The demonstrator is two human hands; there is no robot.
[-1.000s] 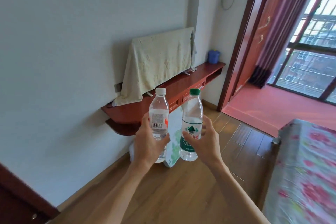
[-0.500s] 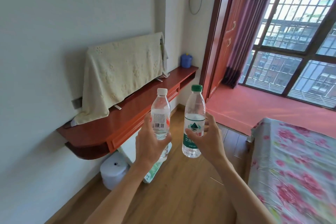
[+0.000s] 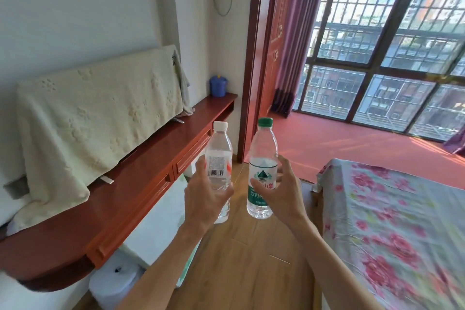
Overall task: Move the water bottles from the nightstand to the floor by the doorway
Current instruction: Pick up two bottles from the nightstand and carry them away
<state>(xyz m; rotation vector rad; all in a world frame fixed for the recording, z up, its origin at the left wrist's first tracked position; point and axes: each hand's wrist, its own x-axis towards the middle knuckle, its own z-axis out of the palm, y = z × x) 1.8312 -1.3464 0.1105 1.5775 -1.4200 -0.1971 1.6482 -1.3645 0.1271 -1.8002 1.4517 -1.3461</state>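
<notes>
The left hand (image 3: 203,199) is curling fingers and thumb round the white-capped bottle (image 3: 218,158) and the right hand (image 3: 281,191) is gripping the green-capped bottle (image 3: 263,156) at its label, both being carried upright, side by side, above the wooden floor (image 3: 246,259) between the red shelf (image 3: 141,184) on the left and the bed (image 3: 390,221) on the right. With the doorway (image 3: 248,83) lying farther ahead, the carry is probably going best with both bottles upright, then lowered base-first beside the frame before either grip loosens.

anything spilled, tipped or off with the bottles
Nothing stands out. The white-capped bottle in the left hand and the green-capped bottle in the right hand are both roughly upright and capped, with no spill visible.
</notes>
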